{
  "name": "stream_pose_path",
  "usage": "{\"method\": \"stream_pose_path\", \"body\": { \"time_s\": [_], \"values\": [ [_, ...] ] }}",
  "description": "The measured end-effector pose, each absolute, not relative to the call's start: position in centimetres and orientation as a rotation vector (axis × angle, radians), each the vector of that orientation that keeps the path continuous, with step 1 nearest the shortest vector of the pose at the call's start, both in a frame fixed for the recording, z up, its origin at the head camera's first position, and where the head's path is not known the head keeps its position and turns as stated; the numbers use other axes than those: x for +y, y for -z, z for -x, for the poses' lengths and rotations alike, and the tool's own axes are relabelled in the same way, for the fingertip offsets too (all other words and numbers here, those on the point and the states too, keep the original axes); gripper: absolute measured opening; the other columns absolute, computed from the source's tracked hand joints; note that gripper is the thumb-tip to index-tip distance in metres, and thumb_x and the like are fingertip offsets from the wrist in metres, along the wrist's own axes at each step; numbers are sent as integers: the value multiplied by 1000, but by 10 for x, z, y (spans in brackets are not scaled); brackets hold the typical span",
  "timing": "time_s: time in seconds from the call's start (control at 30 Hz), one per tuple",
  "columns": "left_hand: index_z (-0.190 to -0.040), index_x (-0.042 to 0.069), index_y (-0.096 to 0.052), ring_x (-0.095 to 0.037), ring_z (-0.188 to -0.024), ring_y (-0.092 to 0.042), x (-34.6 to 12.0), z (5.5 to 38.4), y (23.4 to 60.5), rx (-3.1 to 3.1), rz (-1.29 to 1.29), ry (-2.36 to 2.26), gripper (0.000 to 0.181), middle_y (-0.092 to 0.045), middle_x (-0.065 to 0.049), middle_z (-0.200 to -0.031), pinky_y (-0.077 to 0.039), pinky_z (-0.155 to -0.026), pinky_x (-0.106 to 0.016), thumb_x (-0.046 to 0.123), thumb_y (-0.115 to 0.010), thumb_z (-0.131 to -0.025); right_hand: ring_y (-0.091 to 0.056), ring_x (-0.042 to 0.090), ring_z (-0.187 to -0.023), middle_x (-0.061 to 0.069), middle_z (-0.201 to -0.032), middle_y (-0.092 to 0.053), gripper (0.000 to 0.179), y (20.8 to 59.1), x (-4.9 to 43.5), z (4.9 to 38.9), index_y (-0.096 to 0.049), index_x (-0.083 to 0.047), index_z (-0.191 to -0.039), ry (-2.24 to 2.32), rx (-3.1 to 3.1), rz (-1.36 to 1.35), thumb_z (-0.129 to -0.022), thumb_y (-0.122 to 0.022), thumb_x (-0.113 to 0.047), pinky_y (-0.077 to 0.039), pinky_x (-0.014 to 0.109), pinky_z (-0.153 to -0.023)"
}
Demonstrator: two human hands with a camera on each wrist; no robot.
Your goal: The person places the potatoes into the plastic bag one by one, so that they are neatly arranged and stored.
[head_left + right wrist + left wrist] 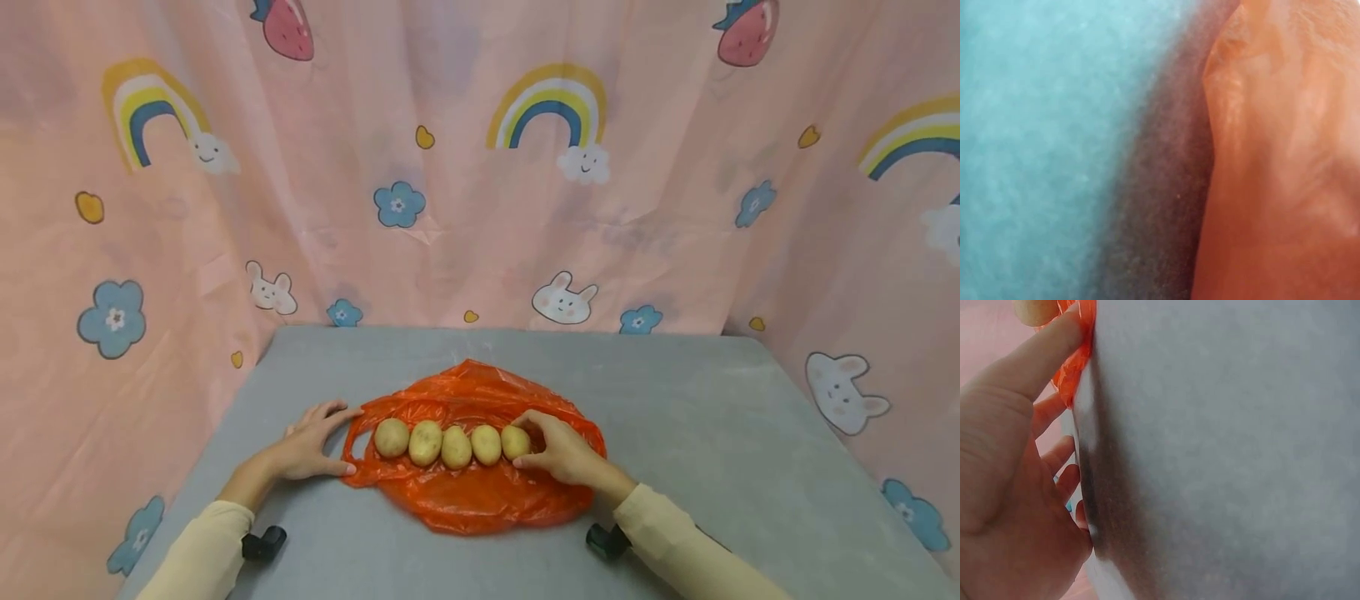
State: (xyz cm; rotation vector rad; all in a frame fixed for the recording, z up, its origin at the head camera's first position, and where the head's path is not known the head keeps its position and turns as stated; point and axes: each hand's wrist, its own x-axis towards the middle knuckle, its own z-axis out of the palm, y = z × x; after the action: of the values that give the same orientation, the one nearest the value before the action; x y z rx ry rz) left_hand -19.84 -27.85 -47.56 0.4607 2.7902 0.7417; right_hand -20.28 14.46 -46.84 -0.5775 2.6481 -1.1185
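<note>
An orange plastic bag (480, 500) lies flat on the table, with several potatoes (457, 447) in a row on top of it. At the row's right end, my right hand (562, 450) holds the last potato (515, 442) between thumb and fingers. My left hand (307, 446) is spread at the bag's left end, thumb and index fingertip at its handles. In the left wrist view that thumb (1041, 353) lies against the orange plastic (1072, 378), the other fingers loosely bent. The right wrist view has only the bag (1279, 175) close up; the right hand is hidden there.
The grey table (675, 417) extends around the bag on all sides. Behind it and along both sides hangs a pink curtain (465, 275) printed with rainbows, rabbits and flowers. A dark device (264, 543) is at the left wrist and another (607, 542) at the right.
</note>
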Motion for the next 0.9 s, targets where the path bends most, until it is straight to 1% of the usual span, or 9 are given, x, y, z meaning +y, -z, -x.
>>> {"method": "stream_pose_path", "body": {
  "time_s": [0.13,0.3,0.37,0.53,0.63,0.73,0.9],
  "values": [
    [-153,16,-44,-52,-144,-24,-279,192,480,2785,-458,-741,91,-31,-23,-158,-19,-102,-81,42,-85,-77,-59,19,-103,4,-114,-68,40,473,145,199,-63,-12,-117,1113,2630,592,-83,-83,-20,-52,46,-95],
    [-154,15,-43,-52,-144,-24,-279,193,478,2789,-461,-747,92,-30,-24,-158,-24,-100,-77,43,-85,-77,-59,20,-103,4,-115,-67,40,472,144,199,-63,-12,-117,1121,2638,583,-83,-83,-20,-52,47,-96],
    [-154,16,-43,-51,-145,-23,-280,194,477,2787,-451,-754,92,-30,-23,-159,-24,-100,-76,44,-85,-77,-59,20,-103,4,-116,-67,41,471,144,200,-63,-12,-118,1125,2636,592,-83,-83,-20,-52,47,-96],
    [-154,16,-42,-51,-145,-22,-280,198,476,2778,-445,-750,92,-29,-23,-159,-23,-100,-77,44,-85,-78,-59,21,-107,5,-120,-66,48,470,146,203,-62,-11,-124,1091,2631,642,-83,-84,-23,-50,48,-99],
    [-154,16,-43,-51,-145,-23,-280,200,476,2790,-455,-747,92,-30,-23,-159,-25,-99,-75,43,-85,-77,-58,22,-111,6,-124,-65,54,468,147,204,-60,-9,-129,1076,2620,678,-83,-84,-25,-49,51,-102],
    [-153,16,-43,-50,-144,-24,-280,201,474,2802,-462,-739,91,-31,-22,-158,-25,-99,-73,43,-85,-77,-58,25,-113,9,-127,-64,58,466,148,204,-58,-7,-132,1076,2607,698,-84,-83,-25,-48,54,-104],
    [-153,16,-44,-51,-144,-24,-279,200,473,2798,-464,-711,91,-31,-23,-158,-24,-101,-75,46,-84,-77,-59,28,-118,13,-133,-63,63,465,150,204,-54,-4,-137,1067,2602,687,-86,-82,-27,-47,55,-104]
  ]
}}
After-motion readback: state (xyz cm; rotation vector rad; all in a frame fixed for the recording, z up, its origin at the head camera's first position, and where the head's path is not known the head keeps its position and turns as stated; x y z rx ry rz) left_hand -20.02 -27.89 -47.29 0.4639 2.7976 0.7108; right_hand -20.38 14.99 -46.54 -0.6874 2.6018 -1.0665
